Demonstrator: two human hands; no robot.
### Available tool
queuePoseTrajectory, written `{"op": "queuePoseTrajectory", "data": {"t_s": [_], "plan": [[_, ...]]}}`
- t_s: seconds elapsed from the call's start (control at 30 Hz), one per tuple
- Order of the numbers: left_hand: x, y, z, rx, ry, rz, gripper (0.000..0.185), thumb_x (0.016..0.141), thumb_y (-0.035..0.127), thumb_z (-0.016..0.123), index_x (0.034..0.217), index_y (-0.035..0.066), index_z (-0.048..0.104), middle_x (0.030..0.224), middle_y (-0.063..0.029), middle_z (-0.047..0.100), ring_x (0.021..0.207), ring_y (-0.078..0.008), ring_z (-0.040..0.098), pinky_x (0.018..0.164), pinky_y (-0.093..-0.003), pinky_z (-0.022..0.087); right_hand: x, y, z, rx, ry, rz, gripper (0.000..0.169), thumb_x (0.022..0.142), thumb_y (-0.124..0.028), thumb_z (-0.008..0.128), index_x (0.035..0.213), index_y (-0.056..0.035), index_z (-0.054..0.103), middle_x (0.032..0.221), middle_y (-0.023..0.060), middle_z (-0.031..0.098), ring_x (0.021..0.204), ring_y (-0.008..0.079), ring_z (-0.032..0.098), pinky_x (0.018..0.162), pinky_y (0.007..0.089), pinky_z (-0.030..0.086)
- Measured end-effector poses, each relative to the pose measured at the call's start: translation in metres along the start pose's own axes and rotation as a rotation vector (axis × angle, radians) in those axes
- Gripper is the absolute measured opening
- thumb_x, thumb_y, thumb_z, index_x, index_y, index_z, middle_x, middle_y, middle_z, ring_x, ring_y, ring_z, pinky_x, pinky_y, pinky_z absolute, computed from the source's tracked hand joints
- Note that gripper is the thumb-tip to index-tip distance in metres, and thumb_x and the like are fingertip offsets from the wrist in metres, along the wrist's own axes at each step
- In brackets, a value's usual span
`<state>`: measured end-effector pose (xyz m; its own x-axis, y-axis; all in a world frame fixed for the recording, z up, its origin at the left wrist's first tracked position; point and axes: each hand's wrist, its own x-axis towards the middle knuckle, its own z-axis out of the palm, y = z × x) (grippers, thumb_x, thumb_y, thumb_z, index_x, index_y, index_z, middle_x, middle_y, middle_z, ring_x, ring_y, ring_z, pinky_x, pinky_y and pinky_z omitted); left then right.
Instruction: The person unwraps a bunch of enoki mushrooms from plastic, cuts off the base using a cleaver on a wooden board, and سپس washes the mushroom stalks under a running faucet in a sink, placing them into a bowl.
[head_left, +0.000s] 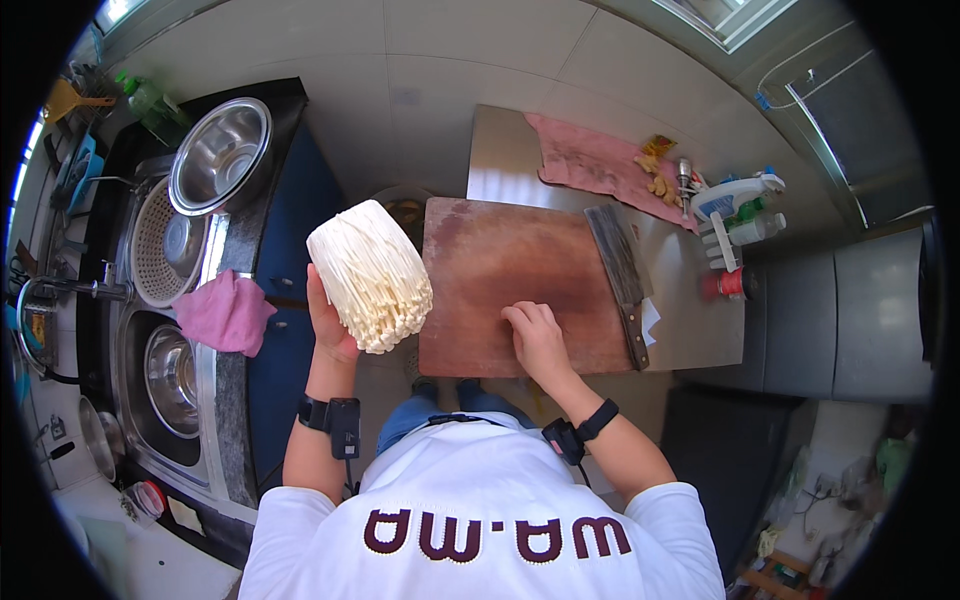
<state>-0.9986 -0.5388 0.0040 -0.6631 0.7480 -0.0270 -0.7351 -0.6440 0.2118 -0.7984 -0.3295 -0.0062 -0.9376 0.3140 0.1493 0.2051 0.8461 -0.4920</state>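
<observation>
My left hand (322, 319) holds a thick bundle of white enoki mushrooms (367, 270) from its left side. Their small caps face toward me, and the broad stem end points away. The bundle is held up just left of a worn wooden cutting board (487, 255). Over the front middle of that board is my right hand (541, 341), its fingers loosely bent. Nothing shows in it, though its palm is hidden. Along the board's right edge lies a cleaver (619, 262), with its wooden handle (636, 336) toward me.
Behind the board, ginger pieces (660, 187) rest on a pink cloth (585, 154). Bottles (757, 229) stand at the steel table's right. To my left are a sink (131, 405), a metal bowl (221, 157), a colander (154, 247) and a pink rag (225, 311) over the counter edge.
</observation>
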Motion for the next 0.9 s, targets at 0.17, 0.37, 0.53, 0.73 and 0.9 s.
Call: {"op": "queuePoseTrajectory", "data": {"t_s": [0.17, 0.37, 0.53, 0.73, 0.9], "plan": [[0.007, 0.002, 0.002, 0.004, -0.005, -0.017, 0.071, 0.088, 0.055, 0.049, 0.140, 0.009, 0.033, 0.139, -0.0125, 0.042, 0.124, -0.0312, 0.045, 0.102, -0.0477, 0.039, 0.000, 0.025, -0.004, 0.397, 0.091, 0.202, 0.021, 0.078, 0.006, 0.057, 0.096, -0.0057, 0.057, 0.095, 0.0042, 0.058, 0.082, 0.0187, 0.057, 0.067, 0.0309, 0.048], [0.011, 0.004, 0.003, -0.007, -0.069, -0.063, 0.071, 0.087, 0.055, 0.050, 0.140, 0.011, 0.033, 0.139, -0.0127, 0.041, 0.125, -0.0316, 0.044, 0.103, -0.0486, 0.038, -0.005, 0.039, -0.038, 1.095, 0.211, 0.574, 0.017, 0.082, 0.001, 0.059, 0.099, -0.0032, 0.056, 0.089, 0.0010, 0.058, 0.080, 0.0083, 0.056, 0.069, 0.0223, 0.047], [0.017, 0.001, -0.003, -0.005, -0.049, -0.129, 0.073, 0.087, 0.055, 0.050, 0.140, 0.009, 0.032, 0.140, -0.0130, 0.041, 0.124, -0.0314, 0.045, 0.103, -0.0481, 0.038, -0.017, 0.054, -0.020, 0.407, 0.170, 0.444, 0.019, 0.081, -0.001, 0.059, 0.099, -0.0058, 0.059, 0.095, 0.0096, 0.060, 0.085, 0.0242, 0.060, 0.072, 0.0338, 0.048], [0.013, 0.002, 0.000, 0.036, -0.025, -0.138, 0.072, 0.087, 0.054, 0.050, 0.140, 0.008, 0.033, 0.139, -0.0134, 0.042, 0.124, -0.0313, 0.045, 0.103, -0.0473, 0.038, -0.025, 0.031, -0.007, -0.019, 0.235, 0.277, 0.020, 0.082, -0.004, 0.058, 0.102, -0.0065, 0.061, 0.096, 0.0120, 0.055, 0.087, 0.0333, 0.058, 0.073, 0.0399, 0.048], [0.008, 0.009, -0.007, 0.072, -0.008, -0.093, 0.070, 0.088, 0.053, 0.049, 0.139, 0.008, 0.034, 0.138, -0.0137, 0.043, 0.124, -0.0311, 0.045, 0.103, -0.0468, 0.038, -0.021, 0.004, -0.010, -0.084, 0.218, 0.194, 0.028, 0.078, -0.004, 0.064, 0.105, -0.0069, 0.059, 0.096, 0.0130, 0.053, 0.087, 0.0343, 0.057, 0.072, 0.0413, 0.049]]}}
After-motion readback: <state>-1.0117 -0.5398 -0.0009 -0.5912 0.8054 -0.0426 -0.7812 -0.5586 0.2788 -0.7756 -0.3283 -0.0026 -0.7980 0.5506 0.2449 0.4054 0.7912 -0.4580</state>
